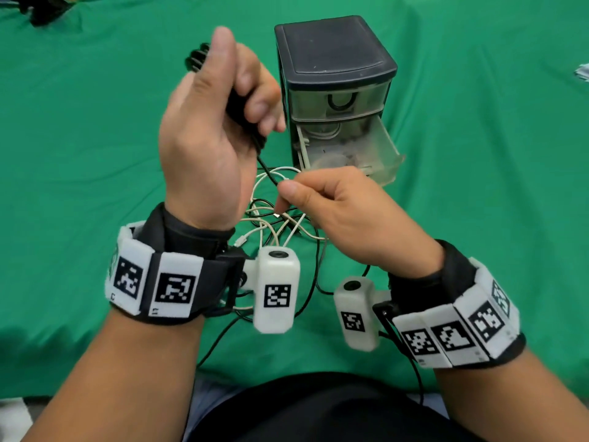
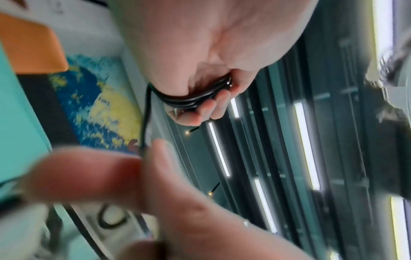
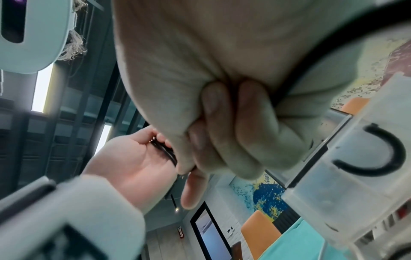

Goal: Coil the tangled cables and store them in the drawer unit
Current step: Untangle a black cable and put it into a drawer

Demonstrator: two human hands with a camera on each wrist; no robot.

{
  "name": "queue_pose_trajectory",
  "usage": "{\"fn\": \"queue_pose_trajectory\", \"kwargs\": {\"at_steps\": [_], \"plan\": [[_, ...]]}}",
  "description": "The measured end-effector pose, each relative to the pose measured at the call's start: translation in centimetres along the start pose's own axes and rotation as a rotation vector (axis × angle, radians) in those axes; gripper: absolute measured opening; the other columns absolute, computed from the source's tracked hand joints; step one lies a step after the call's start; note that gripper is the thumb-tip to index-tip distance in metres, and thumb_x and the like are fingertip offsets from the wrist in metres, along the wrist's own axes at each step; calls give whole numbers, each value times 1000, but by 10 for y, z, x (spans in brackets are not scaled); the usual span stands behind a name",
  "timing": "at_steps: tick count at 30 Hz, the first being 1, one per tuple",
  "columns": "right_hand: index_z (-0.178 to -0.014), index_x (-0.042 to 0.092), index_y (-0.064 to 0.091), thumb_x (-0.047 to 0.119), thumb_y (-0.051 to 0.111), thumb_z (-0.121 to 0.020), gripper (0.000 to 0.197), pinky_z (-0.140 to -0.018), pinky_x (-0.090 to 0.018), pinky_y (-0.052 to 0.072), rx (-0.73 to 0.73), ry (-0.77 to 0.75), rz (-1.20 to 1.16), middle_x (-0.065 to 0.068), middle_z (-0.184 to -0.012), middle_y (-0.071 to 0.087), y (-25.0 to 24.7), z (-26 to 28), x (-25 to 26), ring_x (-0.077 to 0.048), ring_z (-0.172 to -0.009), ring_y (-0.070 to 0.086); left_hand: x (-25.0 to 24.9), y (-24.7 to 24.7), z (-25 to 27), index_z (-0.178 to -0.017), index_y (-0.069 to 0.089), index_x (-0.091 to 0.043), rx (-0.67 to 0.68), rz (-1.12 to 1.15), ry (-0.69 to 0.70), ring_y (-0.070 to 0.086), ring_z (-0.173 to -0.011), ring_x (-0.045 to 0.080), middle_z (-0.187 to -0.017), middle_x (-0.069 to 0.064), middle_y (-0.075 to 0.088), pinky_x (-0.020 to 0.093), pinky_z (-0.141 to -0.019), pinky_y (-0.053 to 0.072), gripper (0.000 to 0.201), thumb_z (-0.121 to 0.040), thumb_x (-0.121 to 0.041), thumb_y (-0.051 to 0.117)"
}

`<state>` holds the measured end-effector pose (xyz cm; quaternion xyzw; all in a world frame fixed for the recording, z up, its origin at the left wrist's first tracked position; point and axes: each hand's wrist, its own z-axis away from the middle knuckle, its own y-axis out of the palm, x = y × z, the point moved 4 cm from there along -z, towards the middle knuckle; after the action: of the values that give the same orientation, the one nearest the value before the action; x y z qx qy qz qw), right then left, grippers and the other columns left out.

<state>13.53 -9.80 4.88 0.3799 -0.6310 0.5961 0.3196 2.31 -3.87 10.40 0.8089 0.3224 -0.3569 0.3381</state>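
Observation:
My left hand (image 1: 223, 122) is raised in front of the drawer unit (image 1: 334, 49) and grips a coil of black cable (image 1: 237, 108); the left wrist view shows several loops (image 2: 195, 99) under its curled fingers. A loose strand (image 1: 266, 172) runs down from the coil to my right hand (image 1: 287, 189), which pinches it between thumb and forefinger. Below both hands a tangle of white and black cables (image 1: 274, 218) lies on the green cloth (image 1: 95, 154). The unit's lower drawer (image 1: 379, 148) is pulled out. The upper drawer (image 1: 366, 100) is closed, and a black cable (image 3: 378, 154) shows through its front.
The green cloth covers the whole table, with wrinkles at the left and right. A black cable (image 1: 220, 339) trails from the tangle toward my body at the table's near edge. A dark object (image 1: 41, 11) lies at the far left corner.

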Motion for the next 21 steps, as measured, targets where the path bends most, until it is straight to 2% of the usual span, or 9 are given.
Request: {"fn": "queue_pose_trajectory", "kwargs": {"at_steps": [2,5,7,9,10,12,14,17,21], "plan": [[-86,21,75,36,54,-100,29,-44,-16,25,17,3,29,10,-42,33,-2,2,3,-7,-43,35,1,-9,-2,-73,40,-17,-34,-233,65,36,-59,17,-63,-3,37,35,-62,32,32,-102,-25,30],[-86,18,77,35,61,-96,26,-46,-13,29,13,-27,76,15,-41,42,-10,3,6,-4,-44,40,11,-19,1,-78,41,-24,-26,-800,77,42,-66,13,-69,-3,41,34,-67,35,26,-102,-33,36],[-81,19,78,40,67,-91,26,-49,-18,31,-27,-50,78,9,-47,51,-19,3,5,-2,-47,38,24,-29,5,-76,43,-23,12,-1083,-19,42,-63,6,-68,-8,42,30,-66,32,32,-104,-36,37],[-78,19,78,42,70,-87,26,-53,-28,37,-83,-56,68,-3,-55,61,-29,5,4,-4,-53,40,37,-38,9,-71,46,-12,69,-1214,-157,41,-61,14,-65,-1,44,33,-63,30,46,-104,-41,35],[-77,19,78,41,72,-87,25,-52,-27,35,-115,-60,59,-6,-56,60,-35,6,4,-5,-53,40,42,-40,10,-70,49,-6,106,-1250,-219,43,-62,20,-64,4,47,36,-62,31,53,-104,-45,33],[-77,15,77,36,73,-86,23,-52,-24,35,-174,-84,23,-6,-60,63,-44,8,7,-3,-55,42,52,-37,12,-67,52,-3,199,-1261,-339,47,-59,22,-61,8,51,38,-60,33,62,-104,-48,31],[-79,12,76,31,74,-87,22,-54,-34,38,-214,-117,-17,-13,-68,67,-48,9,9,-7,-59,45,58,-31,15,-58,50,-6,274,-1168,-430,44,-48,12,-49,0,46,35,-57,32,66,-104,-49,30],[-80,11,77,28,73,-88,20,-56,-41,39,-284,-161,-45,-25,-72,65,-51,9,9,-15,-62,45,60,-22,18,-50,44,-11,339,-1002,-489,34,-44,15,-45,-3,40,31,-54,31,69,-102,-53,27],[-83,10,77,25,76,-85,15,-58,-38,44,-416,-187,-112,-18,-74,70,-60,8,4,-13,-64,53,53,-4,24,-51,36,-6,410,-724,-541,28,-44,14,-48,5,31,20,-48,26,67,-105,-42,22]]}}
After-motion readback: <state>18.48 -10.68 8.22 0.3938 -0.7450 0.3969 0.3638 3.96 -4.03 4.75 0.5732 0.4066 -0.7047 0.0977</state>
